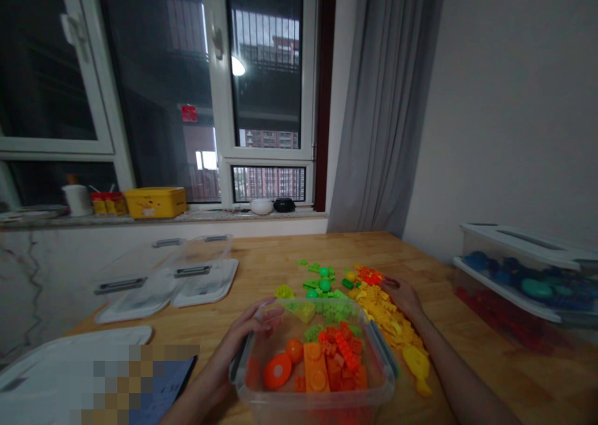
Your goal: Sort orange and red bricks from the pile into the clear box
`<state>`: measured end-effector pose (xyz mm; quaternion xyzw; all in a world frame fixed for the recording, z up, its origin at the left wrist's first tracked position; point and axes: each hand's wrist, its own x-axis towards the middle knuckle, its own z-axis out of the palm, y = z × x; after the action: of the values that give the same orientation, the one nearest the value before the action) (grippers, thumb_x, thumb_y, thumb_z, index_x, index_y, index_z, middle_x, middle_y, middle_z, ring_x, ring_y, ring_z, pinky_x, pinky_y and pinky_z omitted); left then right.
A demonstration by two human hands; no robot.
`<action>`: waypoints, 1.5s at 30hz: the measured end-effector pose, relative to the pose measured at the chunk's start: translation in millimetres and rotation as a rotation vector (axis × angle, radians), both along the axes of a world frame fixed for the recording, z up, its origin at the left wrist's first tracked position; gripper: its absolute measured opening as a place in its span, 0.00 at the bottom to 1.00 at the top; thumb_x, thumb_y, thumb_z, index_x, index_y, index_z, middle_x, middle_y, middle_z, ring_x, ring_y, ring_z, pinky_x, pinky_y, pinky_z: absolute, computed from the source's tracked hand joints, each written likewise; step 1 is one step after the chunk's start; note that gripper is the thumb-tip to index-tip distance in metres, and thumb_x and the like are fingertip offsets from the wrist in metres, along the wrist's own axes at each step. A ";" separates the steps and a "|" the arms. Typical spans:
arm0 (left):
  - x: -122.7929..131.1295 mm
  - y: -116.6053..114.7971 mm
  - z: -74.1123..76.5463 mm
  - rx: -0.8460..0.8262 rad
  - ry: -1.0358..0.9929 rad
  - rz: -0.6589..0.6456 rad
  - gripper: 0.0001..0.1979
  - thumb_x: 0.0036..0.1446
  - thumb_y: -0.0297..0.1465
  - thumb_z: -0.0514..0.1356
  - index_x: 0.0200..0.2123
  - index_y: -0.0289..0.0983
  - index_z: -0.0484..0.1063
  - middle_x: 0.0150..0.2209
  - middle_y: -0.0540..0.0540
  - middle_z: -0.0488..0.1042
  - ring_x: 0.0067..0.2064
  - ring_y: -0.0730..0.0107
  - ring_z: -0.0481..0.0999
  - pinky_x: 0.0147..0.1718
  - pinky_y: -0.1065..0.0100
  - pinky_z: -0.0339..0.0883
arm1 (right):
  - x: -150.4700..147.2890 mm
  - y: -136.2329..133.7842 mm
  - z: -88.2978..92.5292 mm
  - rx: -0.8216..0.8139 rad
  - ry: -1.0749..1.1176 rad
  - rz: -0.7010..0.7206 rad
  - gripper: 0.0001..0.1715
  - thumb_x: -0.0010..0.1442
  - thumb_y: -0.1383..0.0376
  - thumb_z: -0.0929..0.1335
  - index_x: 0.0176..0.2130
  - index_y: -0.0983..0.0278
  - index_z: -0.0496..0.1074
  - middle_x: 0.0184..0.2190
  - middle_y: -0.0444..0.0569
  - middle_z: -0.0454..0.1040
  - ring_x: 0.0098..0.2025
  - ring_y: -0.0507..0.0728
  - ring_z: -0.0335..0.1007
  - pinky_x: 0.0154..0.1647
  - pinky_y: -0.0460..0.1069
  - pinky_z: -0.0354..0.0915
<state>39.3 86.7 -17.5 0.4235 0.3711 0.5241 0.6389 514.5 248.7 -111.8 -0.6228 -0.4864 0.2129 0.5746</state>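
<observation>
A clear plastic box point(317, 397) stands on the table in front of me, holding orange toy pieces: building bricks point(315, 366), a ball point(294, 350) and a disc point(277, 371) with a pale centre. My left hand point(255, 328) grips the box's far left corner, with its fingers over the rim. Beyond the box, my right hand point(404, 297) reaches across to a small heap of orange-red bricks point(370, 276). Its curled fingertips close on the near right side of that heap. The exact pieces between them are hard to make out.
Yellow toy pieces point(392, 322) spread beside the box, and green pieces point(334, 310) lie behind it. Stacked lidded boxes point(518, 281) with blue and red pieces stand at right. Clear containers point(200, 257) and a white lid point(107, 344) lie at left. A yellow box point(156, 202) sits on the windowsill.
</observation>
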 end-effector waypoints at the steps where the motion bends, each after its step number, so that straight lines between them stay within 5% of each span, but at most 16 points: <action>1: 0.4 0.2 0.1 -0.002 -0.007 -0.006 0.30 0.52 0.27 0.65 0.60 0.42 0.78 0.65 0.44 0.78 0.69 0.48 0.71 0.72 0.52 0.54 | -0.5 0.1 0.0 0.004 0.005 0.002 0.18 0.51 0.58 0.74 0.40 0.65 0.83 0.39 0.58 0.87 0.40 0.66 0.84 0.38 0.55 0.78; 8: 1.8 -1.4 3.6 -0.013 -0.006 -0.026 0.31 0.52 0.27 0.64 0.61 0.41 0.77 0.64 0.44 0.79 0.70 0.49 0.71 0.72 0.53 0.55 | -6.5 -7.0 10.5 0.037 -0.011 -0.008 0.13 0.50 0.58 0.75 0.34 0.63 0.83 0.38 0.58 0.87 0.42 0.67 0.84 0.45 0.58 0.78; 19: 0.2 0.8 -0.3 0.002 -0.021 -0.023 0.31 0.52 0.27 0.65 0.61 0.41 0.77 0.63 0.43 0.79 0.69 0.49 0.71 0.71 0.54 0.57 | -26.3 -30.4 42.8 0.072 -0.002 -0.026 0.23 0.49 0.49 0.75 0.38 0.62 0.84 0.38 0.56 0.86 0.43 0.67 0.81 0.47 0.58 0.74; 24: 1.6 0.9 -1.1 0.006 -0.044 -0.022 0.31 0.51 0.28 0.66 0.61 0.40 0.77 0.63 0.41 0.80 0.68 0.48 0.73 0.70 0.55 0.59 | -61.0 -53.8 68.5 0.077 0.409 0.297 0.28 0.45 0.47 0.82 0.41 0.60 0.84 0.38 0.48 0.84 0.36 0.57 0.76 0.36 0.50 0.70; 28: 1.3 -0.5 0.6 -0.002 -0.030 -0.021 0.32 0.51 0.27 0.66 0.61 0.41 0.77 0.63 0.42 0.80 0.68 0.48 0.73 0.71 0.54 0.58 | -90.7 -75.8 80.7 0.058 0.617 0.606 0.25 0.40 0.51 0.86 0.33 0.59 0.83 0.29 0.42 0.78 0.29 0.50 0.67 0.32 0.45 0.64; 31: 0.1 -0.6 0.9 -0.001 -0.007 -0.020 0.30 0.53 0.27 0.65 0.61 0.42 0.77 0.64 0.44 0.79 0.69 0.48 0.72 0.72 0.53 0.55 | -106.2 -89.4 82.1 -0.002 0.634 0.768 0.23 0.38 0.53 0.87 0.31 0.59 0.83 0.30 0.43 0.79 0.33 0.52 0.71 0.38 0.47 0.66; 34: 0.6 -0.5 1.3 -0.005 -0.025 -0.039 0.30 0.53 0.27 0.64 0.62 0.42 0.76 0.64 0.45 0.79 0.69 0.48 0.71 0.72 0.51 0.55 | -114.4 -97.7 81.4 -0.048 0.504 0.918 0.21 0.40 0.53 0.87 0.30 0.60 0.84 0.43 0.49 0.82 0.48 0.60 0.76 0.55 0.53 0.67; 38: 2.9 -1.9 3.8 -0.017 -0.026 -0.020 0.30 0.52 0.26 0.65 0.60 0.42 0.78 0.64 0.45 0.79 0.69 0.48 0.71 0.72 0.53 0.55 | -117.0 -101.2 82.6 -0.045 0.325 1.000 0.20 0.43 0.51 0.85 0.30 0.60 0.84 0.55 0.53 0.79 0.64 0.67 0.69 0.68 0.60 0.59; 42: 4.2 -3.5 6.0 -0.029 -0.061 -0.036 0.30 0.52 0.27 0.65 0.60 0.42 0.78 0.63 0.44 0.80 0.68 0.48 0.73 0.71 0.53 0.57 | -117.6 -100.9 83.5 -0.034 0.260 1.019 0.22 0.44 0.49 0.85 0.32 0.60 0.85 0.55 0.54 0.79 0.65 0.69 0.67 0.66 0.60 0.60; 45: 4.3 -4.0 6.7 -0.028 -0.049 -0.031 0.30 0.51 0.27 0.66 0.60 0.42 0.78 0.62 0.44 0.80 0.68 0.48 0.73 0.70 0.54 0.58 | -116.2 -93.3 81.5 -0.032 0.360 0.903 0.24 0.45 0.47 0.84 0.36 0.60 0.85 0.53 0.55 0.81 0.62 0.67 0.71 0.61 0.58 0.64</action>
<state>43.6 82.7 -10.8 0.4071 0.3563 0.5192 0.6616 398.3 155.4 -30.3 -0.3116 -0.5975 0.5527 0.4904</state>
